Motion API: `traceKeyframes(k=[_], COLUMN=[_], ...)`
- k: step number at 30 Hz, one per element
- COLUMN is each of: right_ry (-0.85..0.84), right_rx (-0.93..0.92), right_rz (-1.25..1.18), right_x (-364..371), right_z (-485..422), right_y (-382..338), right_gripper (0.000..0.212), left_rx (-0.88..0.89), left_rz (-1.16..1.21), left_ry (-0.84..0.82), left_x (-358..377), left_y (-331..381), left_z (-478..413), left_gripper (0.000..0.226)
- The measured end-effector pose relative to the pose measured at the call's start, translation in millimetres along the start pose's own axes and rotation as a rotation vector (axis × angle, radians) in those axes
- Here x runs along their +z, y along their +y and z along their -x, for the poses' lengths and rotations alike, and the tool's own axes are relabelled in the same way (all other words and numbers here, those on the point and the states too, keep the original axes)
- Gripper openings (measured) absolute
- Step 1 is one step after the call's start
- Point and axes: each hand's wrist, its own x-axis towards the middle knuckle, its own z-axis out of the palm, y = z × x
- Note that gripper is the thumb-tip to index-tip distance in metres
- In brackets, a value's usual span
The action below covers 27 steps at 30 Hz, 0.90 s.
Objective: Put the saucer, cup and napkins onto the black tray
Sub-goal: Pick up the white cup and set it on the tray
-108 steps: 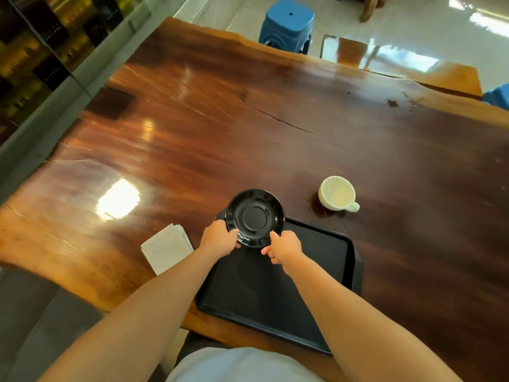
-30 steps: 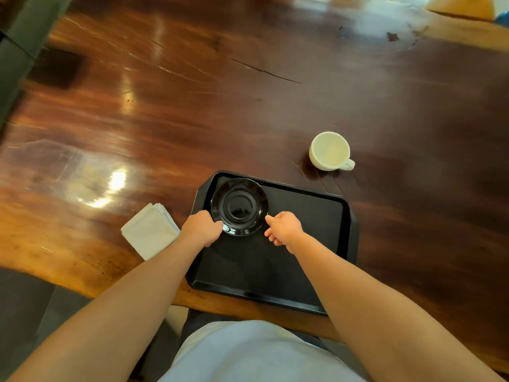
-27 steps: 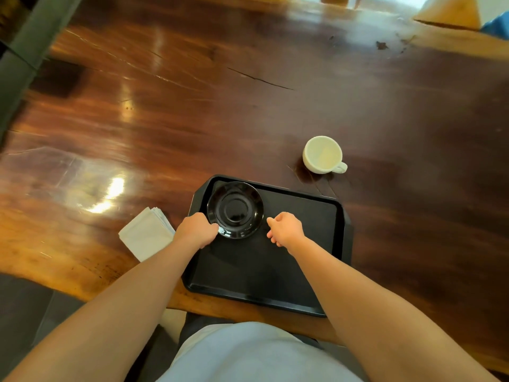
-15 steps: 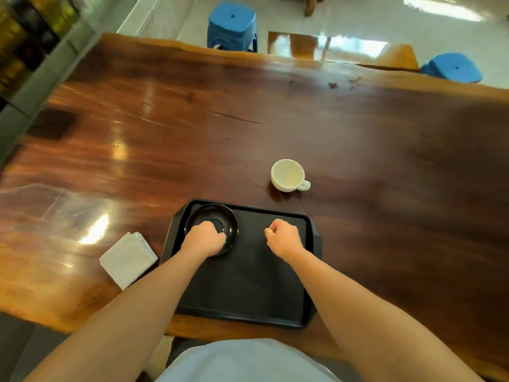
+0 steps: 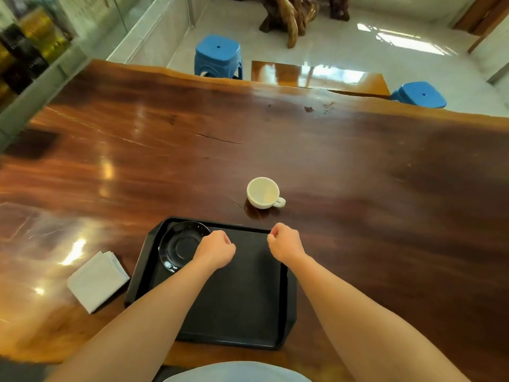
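The right hand (image 5: 285, 244) hangs loosely curled over the far right part of the black tray (image 5: 234, 307), holding nothing. Straight beyond its knuckles, just past the tray's far rim, stands the white cup (image 5: 263, 193), upright on the tabletop (image 5: 358, 188), mouth open, its little handle pointing to that hand's outer side. This hand is plainly the nearer of the two, and I'd judge the cup is its next pick. Nothing stands between them, only the low rim to clear.

The left hand (image 5: 216, 250) is also curled and empty, just beside the black saucer (image 5: 179, 248), which lies flat in the tray's far left corner. Out beyond that hand's outer side, off the tray and near its left edge, sits the stack of white napkins (image 5: 97, 281), squared but turned cornerwise. The near half of the tray is bare, with room for both.
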Motion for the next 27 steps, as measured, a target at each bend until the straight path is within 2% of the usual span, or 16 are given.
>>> traceKeyframes(k=[20,23,27], right_ry=[0.093,0.089,0.055], right_rx=[0.034,0.061,0.045], right_rz=[0.067,0.106,0.092], right_x=[-49,-48,-49], right_z=[-108,-131,-142], right_y=[-16,-20,-24], right_gripper=[0.022,0.038,0.048], left_rx=[-0.018,-0.035,0.009], left_rz=[0.09,0.109,0.155], left_ry=[-0.008,-0.047,-0.033], left_x=[18,24,22], left_y=[54,59,67], left_z=[-88,-109,-118], left_gripper=[0.009,0.018,0.039])
